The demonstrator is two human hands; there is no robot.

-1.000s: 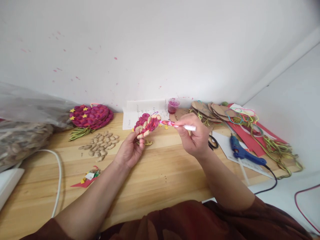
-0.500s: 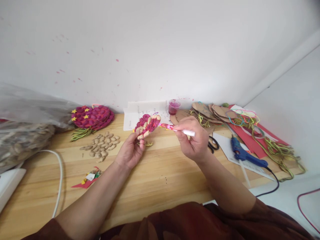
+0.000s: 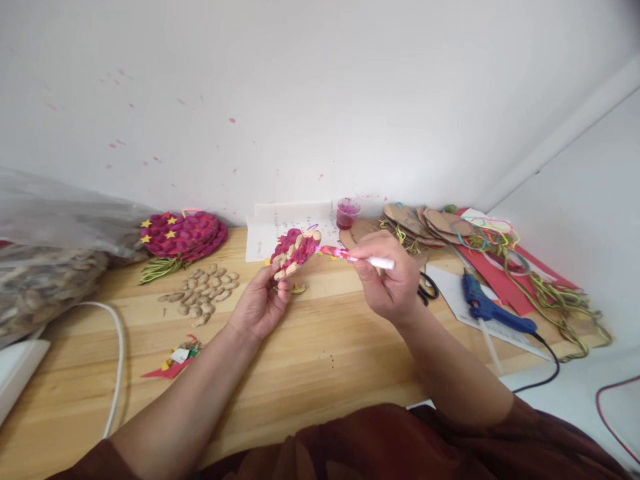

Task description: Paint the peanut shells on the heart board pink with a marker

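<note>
- The left hand [image 3: 257, 303] grips the lower left edge of the peanut-covered disc [image 3: 301, 251], its fingers hiding part of it; whether the brush [image 3: 381, 263] touches the disc is hard to tell.
- The right hand [image 3: 393, 277] pinches the brush and partly covers the scissors [image 3: 429, 288].
- The bag of peanuts [image 3: 45, 287] is cut off at left.
- The disc, above the tabletop [image 3: 310, 360], blocks part of the paper [image 3: 257, 230]; the cup [image 3: 347, 215] stands behind.
- The disc tilts, purple loop upper right; the brush lies nearly level, bristles leftward.
</note>
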